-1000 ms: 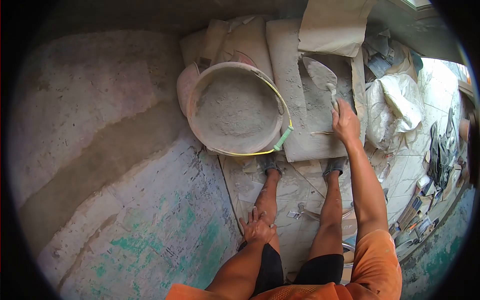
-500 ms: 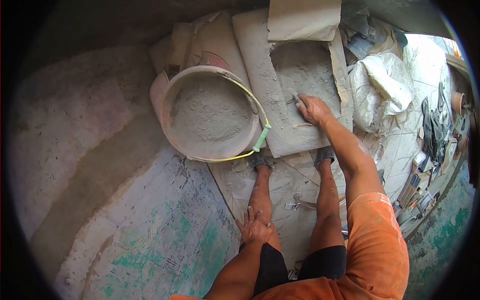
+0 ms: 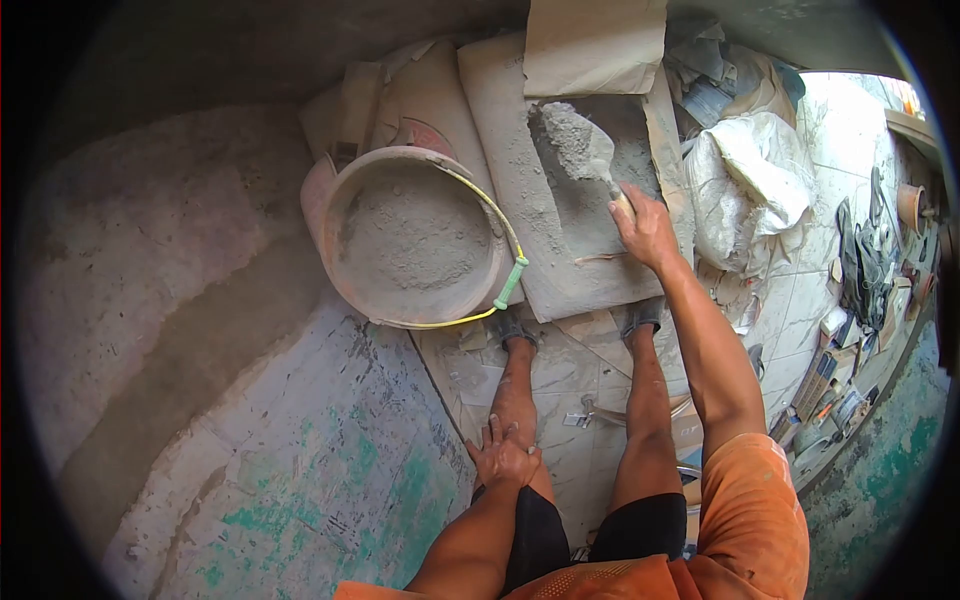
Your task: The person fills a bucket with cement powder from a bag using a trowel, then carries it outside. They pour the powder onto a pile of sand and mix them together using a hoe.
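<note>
My right hand (image 3: 649,230) is closed around the handle of a trowel (image 3: 601,157). A heap of grey cement powder (image 3: 568,135) lies on the blade, which is raised over the torn opening of a cement bag (image 3: 560,298). More grey powder shows inside the bag. To its left stands a round bucket (image 3: 343,292), partly filled with the same powder. Its yellow wire handle with a green grip (image 3: 510,283) hangs over the right side. My left hand (image 3: 506,463) rests on my left knee, fingers spread, holding nothing.
A white woven sack (image 3: 757,185) lies right of the bag, by the tiled floor. Tools and scraps (image 3: 835,385) are strewn along the right side. A cardboard-like flap (image 3: 595,48) stands behind the bag's opening. A paint-stained wall (image 3: 330,470) fills the lower left.
My right hand has lifted the trowel out of the powder inside the bag, and its blade now carries a heap. My left hand has stayed on the knee.
</note>
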Available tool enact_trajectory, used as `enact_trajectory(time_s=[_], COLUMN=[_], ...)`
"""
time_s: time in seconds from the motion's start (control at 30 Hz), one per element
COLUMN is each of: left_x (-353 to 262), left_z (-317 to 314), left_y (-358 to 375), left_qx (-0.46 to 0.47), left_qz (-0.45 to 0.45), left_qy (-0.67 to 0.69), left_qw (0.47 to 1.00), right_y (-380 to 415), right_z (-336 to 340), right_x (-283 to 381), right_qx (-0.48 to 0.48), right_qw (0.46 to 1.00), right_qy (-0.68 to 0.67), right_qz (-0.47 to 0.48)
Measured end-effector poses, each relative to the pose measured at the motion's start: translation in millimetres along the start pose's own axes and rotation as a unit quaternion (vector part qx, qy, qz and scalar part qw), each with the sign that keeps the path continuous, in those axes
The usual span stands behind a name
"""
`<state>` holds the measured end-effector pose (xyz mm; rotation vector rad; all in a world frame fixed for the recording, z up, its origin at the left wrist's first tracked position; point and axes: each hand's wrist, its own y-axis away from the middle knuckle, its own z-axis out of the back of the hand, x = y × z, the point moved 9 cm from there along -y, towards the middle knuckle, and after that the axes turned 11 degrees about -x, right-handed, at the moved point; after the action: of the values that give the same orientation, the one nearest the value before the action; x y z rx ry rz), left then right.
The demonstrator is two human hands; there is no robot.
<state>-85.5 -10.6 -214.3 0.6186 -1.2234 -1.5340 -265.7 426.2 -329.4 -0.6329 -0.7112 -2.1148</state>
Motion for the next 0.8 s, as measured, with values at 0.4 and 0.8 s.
enact_trajectory(time_s=[0.4,0.8], left_x=[19.1,17.5], left_z=[-13.8,-5.4], left_y=[1.0,4.2], left_qx=[-0.031,-0.023], left_qz=[0.009,0.013], left_qy=[0.027,0.016], left_qw=[0.999,1.000], right_y=[72.2,-74.9], right_z=[46.3,-39.6], right_x=[179.1,20.6], right_qx=[0.005,0.093], right_qw=[0.978,0.953], right_qy=[0.039,0.288], right_qz=[0.207,0.019])
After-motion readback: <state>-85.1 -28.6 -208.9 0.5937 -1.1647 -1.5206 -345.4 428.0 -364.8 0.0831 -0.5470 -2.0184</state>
